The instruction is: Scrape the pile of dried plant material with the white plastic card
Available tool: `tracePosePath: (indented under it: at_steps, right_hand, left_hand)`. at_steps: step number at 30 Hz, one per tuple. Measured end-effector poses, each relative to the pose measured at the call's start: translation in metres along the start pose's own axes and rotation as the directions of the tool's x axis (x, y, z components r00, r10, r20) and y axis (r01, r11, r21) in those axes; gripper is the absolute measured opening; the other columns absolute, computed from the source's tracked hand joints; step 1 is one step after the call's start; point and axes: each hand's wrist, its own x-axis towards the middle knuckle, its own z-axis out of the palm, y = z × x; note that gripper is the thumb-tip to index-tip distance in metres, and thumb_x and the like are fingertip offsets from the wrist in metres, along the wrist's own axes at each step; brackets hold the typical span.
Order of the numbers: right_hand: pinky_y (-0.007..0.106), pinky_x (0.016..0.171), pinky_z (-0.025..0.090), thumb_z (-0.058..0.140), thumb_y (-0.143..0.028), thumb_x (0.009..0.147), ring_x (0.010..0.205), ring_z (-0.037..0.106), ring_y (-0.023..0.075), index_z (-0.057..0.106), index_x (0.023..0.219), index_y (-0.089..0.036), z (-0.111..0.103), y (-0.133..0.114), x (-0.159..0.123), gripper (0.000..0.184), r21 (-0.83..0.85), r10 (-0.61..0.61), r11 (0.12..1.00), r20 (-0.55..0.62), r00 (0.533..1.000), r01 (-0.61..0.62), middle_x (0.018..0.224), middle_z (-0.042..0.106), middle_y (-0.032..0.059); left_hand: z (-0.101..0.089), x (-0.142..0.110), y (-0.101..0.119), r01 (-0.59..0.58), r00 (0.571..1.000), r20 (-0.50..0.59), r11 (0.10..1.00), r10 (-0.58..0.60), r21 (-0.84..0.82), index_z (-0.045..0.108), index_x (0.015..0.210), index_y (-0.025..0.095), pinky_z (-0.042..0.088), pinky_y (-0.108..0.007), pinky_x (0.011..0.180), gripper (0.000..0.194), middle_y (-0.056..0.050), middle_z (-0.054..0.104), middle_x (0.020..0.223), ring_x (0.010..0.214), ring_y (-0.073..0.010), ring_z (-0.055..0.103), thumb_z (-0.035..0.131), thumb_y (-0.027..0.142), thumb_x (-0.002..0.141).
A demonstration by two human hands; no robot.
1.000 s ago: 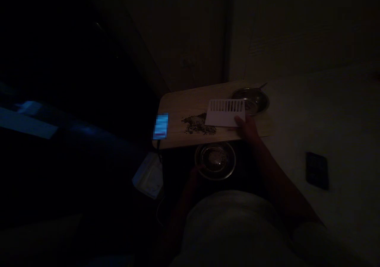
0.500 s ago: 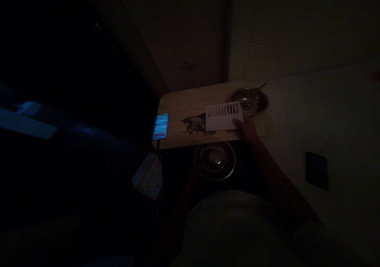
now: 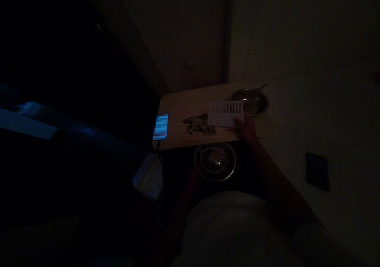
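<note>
My right hand (image 3: pixel 246 128) grips a white flat plastic piece with a row of slots (image 3: pixel 225 115) by its right end, thumb on top. The slotted piece is over the wooden tabletop, beside a spread pile of small dark bits (image 3: pixel 197 125), partly covering its right side. Below the table's front edge, my left hand (image 3: pixel 197 171) holds the rim of a round metal bowl (image 3: pixel 231 168) at its left side. Some bits lie in the bowl. Deep shadow hides most of the left fingers.
Another metal bowl (image 3: pixel 263 100) with a handle sticking out stands on the table (image 3: pixel 175 100) at the back right. A lit screen (image 3: pixel 160 126) is at the table's left end. A dark flat object (image 3: pixel 317 171) lies at right. A pale box-like thing (image 3: pixel 148 178) sits low left.
My right hand has shifted the slotted piece slightly right and tilted it, its lower edge rising. More dark bits now show below it. The left hand and its bowl stay nearly still.
</note>
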Motion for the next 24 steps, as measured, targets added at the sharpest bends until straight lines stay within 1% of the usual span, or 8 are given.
tracePosePath:
  at_steps: [4, 6, 8, 13, 17, 19, 21, 24]
  right_hand:
    - [0.048, 0.08, 0.06, 0.074, -0.049, 0.068, 0.093, 0.067, 0.027, 0.064, 0.102, -0.023, -0.002, 0.0, 0.0, 0.044, 0.011, 0.019, 1.0, 0.023, 1.0, -0.02, 0.1, 0.071, 0.0062]
    - [0.047, 0.076, 0.061, 0.074, -0.049, 0.068, 0.09, 0.067, 0.0269, 0.064, 0.102, -0.023, -0.004, 0.002, 0.001, 0.045, 0.022, 0.031, 0.999, 0.025, 0.999, -0.032, 0.1, 0.071, 0.006]
    - [0.047, 0.074, 0.061, 0.074, -0.05, 0.067, 0.09, 0.067, 0.0272, 0.064, 0.101, -0.022, -0.005, 0.004, 0.002, 0.045, 0.029, 0.045, 0.999, 0.023, 0.999, -0.046, 0.1, 0.071, 0.0061]
    - [0.046, 0.074, 0.061, 0.075, -0.052, 0.065, 0.089, 0.067, 0.0268, 0.065, 0.102, -0.021, -0.004, 0.005, 0.001, 0.049, 0.01, 0.046, 0.999, 0.038, 0.998, -0.046, 0.099, 0.071, 0.0064]
    - [0.045, 0.071, 0.062, 0.073, -0.053, 0.068, 0.09, 0.067, 0.0255, 0.063, 0.107, -0.021, -0.002, 0.003, 0.0, 0.053, 0.045, 0.042, 0.998, 0.004, 0.999, -0.042, 0.11, 0.069, 0.0078]
    - [0.045, 0.073, 0.062, 0.072, -0.053, 0.069, 0.091, 0.067, 0.0253, 0.063, 0.107, -0.02, -0.001, 0.003, 0.0, 0.051, 0.042, 0.018, 0.999, -0.008, 1.0, -0.017, 0.114, 0.068, 0.0086]
    - [0.045, 0.075, 0.061, 0.073, -0.053, 0.069, 0.092, 0.067, 0.0255, 0.064, 0.104, -0.019, -0.002, 0.004, 0.001, 0.049, 0.008, -0.003, 1.0, -0.008, 1.0, 0.003, 0.11, 0.069, 0.0089]
    - [0.044, 0.076, 0.06, 0.073, -0.053, 0.068, 0.093, 0.067, 0.0268, 0.065, 0.101, -0.019, -0.003, 0.005, 0.001, 0.048, -0.043, -0.011, 0.999, 0.015, 1.0, 0.011, 0.101, 0.071, 0.0088]
  left_hand:
    - [-0.008, 0.003, -0.004, -0.054, 0.998, -0.014, 0.998, 0.054, 0.016, 0.071, 0.074, 0.02, 0.043, -0.046, 0.101, 0.016, -0.006, 0.075, 0.085, 0.118, -0.0344, 0.059, 0.075, 0.014, 0.06]
    - [-0.013, 0.002, -0.005, -0.11, 0.994, 0.0, 0.993, 0.11, 0.032, 0.072, 0.075, 0.021, 0.039, -0.039, 0.106, 0.033, -0.005, 0.075, 0.096, 0.125, -0.0321, 0.053, 0.076, 0.0, 0.05]
    - [-0.016, 0.0, -0.006, -0.173, 0.985, 0.002, 0.982, 0.174, 0.078, 0.072, 0.074, 0.022, 0.037, -0.037, 0.108, 0.037, -0.005, 0.075, 0.098, 0.128, -0.0311, 0.05, 0.075, -0.004, 0.048]
    - [-0.016, 0.001, -0.007, -0.168, 0.986, -0.007, 0.983, 0.168, 0.071, 0.071, 0.071, 0.021, 0.037, -0.041, 0.109, 0.026, -0.006, 0.076, 0.094, 0.131, -0.034, 0.047, 0.073, 0.002, 0.054]
    - [-0.019, 0.006, -0.011, -0.212, 0.977, 0.045, 0.964, 0.208, 0.16, 0.072, 0.077, 0.021, 0.033, -0.04, 0.112, 0.034, -0.006, 0.075, 0.103, 0.13, -0.0343, 0.048, 0.077, 0.003, 0.049]
    - [-0.019, 0.008, -0.012, -0.208, 0.978, 0.058, 0.958, 0.2, 0.195, 0.072, 0.078, 0.02, 0.032, -0.044, 0.112, 0.027, -0.007, 0.074, 0.103, 0.13, -0.0363, 0.048, 0.077, 0.01, 0.053]
    - [-0.019, 0.009, -0.011, -0.202, 0.979, 0.047, 0.958, 0.197, 0.204, 0.072, 0.076, 0.02, 0.033, -0.046, 0.111, 0.022, -0.009, 0.075, 0.101, 0.13, -0.0373, 0.047, 0.077, 0.013, 0.056]
    - [-0.018, 0.005, -0.009, -0.247, 0.969, 0.055, 0.939, 0.241, 0.237, 0.072, 0.076, 0.022, 0.031, -0.042, 0.112, 0.03, -0.007, 0.074, 0.105, 0.131, -0.0355, 0.046, 0.078, 0.008, 0.051]
